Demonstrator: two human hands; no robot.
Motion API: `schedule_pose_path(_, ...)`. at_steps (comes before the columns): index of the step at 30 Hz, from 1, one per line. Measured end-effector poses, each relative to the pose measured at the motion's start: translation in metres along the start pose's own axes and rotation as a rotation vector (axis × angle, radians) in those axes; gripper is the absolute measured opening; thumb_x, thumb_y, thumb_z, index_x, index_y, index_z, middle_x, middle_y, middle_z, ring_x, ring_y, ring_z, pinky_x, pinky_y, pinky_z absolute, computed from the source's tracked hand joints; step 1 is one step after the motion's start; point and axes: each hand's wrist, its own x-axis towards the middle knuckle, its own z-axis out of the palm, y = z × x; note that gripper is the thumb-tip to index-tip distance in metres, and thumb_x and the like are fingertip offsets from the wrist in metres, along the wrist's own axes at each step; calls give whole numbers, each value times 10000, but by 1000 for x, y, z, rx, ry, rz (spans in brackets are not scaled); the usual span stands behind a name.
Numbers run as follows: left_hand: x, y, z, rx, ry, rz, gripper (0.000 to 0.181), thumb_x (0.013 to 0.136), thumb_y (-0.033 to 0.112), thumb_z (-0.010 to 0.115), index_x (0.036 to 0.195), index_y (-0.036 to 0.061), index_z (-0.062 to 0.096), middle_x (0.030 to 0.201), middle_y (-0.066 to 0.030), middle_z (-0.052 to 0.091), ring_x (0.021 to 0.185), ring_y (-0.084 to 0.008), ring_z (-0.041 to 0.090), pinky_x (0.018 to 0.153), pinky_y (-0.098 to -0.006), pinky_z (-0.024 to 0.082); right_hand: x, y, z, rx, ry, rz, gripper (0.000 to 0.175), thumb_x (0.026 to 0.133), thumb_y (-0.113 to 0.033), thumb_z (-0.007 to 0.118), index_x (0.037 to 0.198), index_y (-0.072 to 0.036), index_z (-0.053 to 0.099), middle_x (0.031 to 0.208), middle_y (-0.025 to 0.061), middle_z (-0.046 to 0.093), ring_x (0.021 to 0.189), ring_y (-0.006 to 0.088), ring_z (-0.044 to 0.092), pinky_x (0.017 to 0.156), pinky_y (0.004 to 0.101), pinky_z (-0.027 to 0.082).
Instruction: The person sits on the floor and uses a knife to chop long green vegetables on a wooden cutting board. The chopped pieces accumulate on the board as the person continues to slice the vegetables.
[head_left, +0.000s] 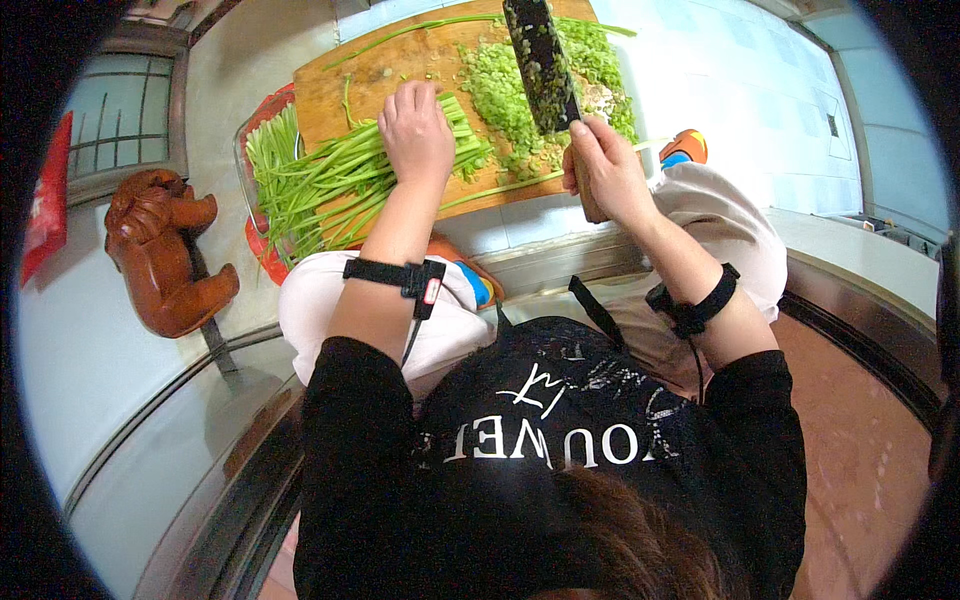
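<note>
My left hand (417, 139) rests over a bundle of long green vegetable stalks (337, 176), fingers curled down onto them near their cut ends. The bundle lies across a wooden cutting board (405, 56) and runs off its left side. My right hand (611, 169) grips the wooden handle of a cleaver (541, 67). Its dark blade, speckled with green bits, is raised above a pile of chopped green pieces (491, 82) on the right half of the board. The blade hides part of that pile.
More stalks (271, 142) lie in a clear container (244, 169) with red plastic (276, 97) around it, left of the board. A reddish-brown carved wooden animal figure (161, 255) is farther left. A white tray (645, 112) sits under the board's right side. Light tiled floor (735, 112) extends right.
</note>
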Motion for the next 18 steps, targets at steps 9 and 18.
schedule_pose_path(9,-33,33,-24,105,-759,7,302,730,153,679,947,30,510,891,-170,577,777,-353,606,659,-438,490,4,-3,-23,180,34,-18,284,956,-292,431,941,-17,500,659,40,522,542,112,531,477,246,437)
schedule_pose_path(18,-37,43,-3,43,-722,29,342,689,152,710,939,38,506,909,-164,571,839,-359,581,714,-441,464,3,-3,-33,285,67,-41,275,950,-289,445,969,-23,509,659,41,532,526,110,535,467,241,449)
